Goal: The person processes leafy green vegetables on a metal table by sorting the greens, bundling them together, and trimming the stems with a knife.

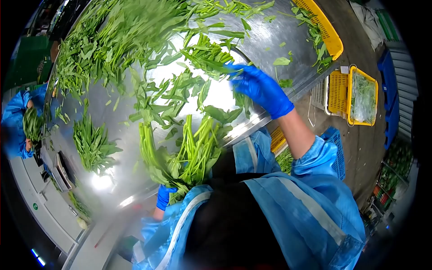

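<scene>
My left hand [165, 196], in a blue glove, is wrapped round the leafy end of a bunch of water spinach [195, 144], close to my body. Its pale cut stems point away from me over the metal table [123, 166]. My right hand [261, 87], also gloved in blue, is over the table's near right part, fingers stretched toward a small heap of cut water spinach stems [211, 51]. Its fingertips are at the heap's edge; whether they touch a leaf is unclear. Loose leaves [173, 92] lie between the two hands.
A large pile of greens [121, 36] covers the table's far side. A separate bunch [93, 141] lies at left, near a co-worker's hands [29, 145] holding greens. A yellow crate [330, 33] stands at the table's right edge; a yellow basket [350, 96] is beyond it.
</scene>
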